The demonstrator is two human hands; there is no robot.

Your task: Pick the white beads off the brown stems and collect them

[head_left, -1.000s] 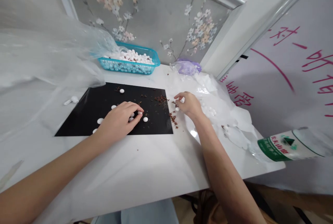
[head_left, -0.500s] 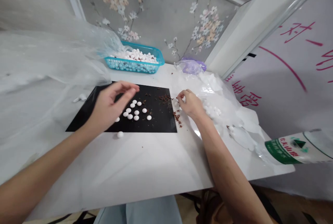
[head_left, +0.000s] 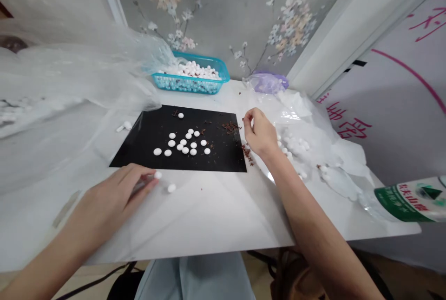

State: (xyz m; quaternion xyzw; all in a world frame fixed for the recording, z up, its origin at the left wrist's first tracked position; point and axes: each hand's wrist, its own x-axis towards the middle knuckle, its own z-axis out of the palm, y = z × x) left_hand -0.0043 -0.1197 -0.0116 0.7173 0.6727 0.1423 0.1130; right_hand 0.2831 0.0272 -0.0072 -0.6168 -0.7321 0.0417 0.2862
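Observation:
My left hand [head_left: 118, 193] is low at the left, thumb and finger pinched on a white ball [head_left: 158, 175] just in front of the black mat [head_left: 132, 144]. Another white ball [head_left: 172, 188] rests on the table to its right. Several white pieces [head_left: 193, 145] are spread over the mat. At the mat's right edge lie small brown bits [head_left: 230, 127], some of them on the table. My right hand [head_left: 259, 133] is raised beside them, its fingers pinched together; a tiny dark speck shows at the tips, too small to name.
A blue basket [head_left: 223, 73] of white balls stands at the back. Clear plastic [head_left: 87, 72] covers the left side. A purple bag [head_left: 270, 81], plastic with white balls [head_left: 294, 144] and a lying bottle [head_left: 407, 200] are on the right. The white table [head_left: 209, 221] ends in front of my lap.
My left hand has come down and toward me from above the mat and now pinches a white ball. My right hand stays near the brown bits. The view has shifted slightly.

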